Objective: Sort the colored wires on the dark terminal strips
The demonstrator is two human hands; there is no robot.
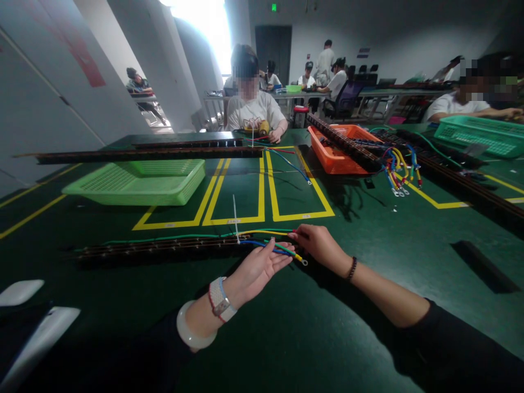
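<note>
A long dark strip with copper-coloured rails (164, 250) lies on the green table in front of me. Several coloured wires leave its right end, where a white cable tie (235, 218) sticks up. My left hand (260, 267) is palm up with fingers stretched out. Blue and green wires (282, 247) run between its thumb and fingers, cradled loosely. A ring terminal (303, 262) with a yellow sleeve shows just past the fingertips. My right hand (317, 245) pinches the end of a yellow wire (272, 232) near a red sleeve; its fingertips partly hide that end.
A light green basket (164, 188) stands at the left, another rail strip (151, 154) above it. An orange basket (339, 166) holds strips with several wires. A teal basket (483, 134) and a dark flat piece (485, 266) are at the right. A person (254, 112) sits opposite.
</note>
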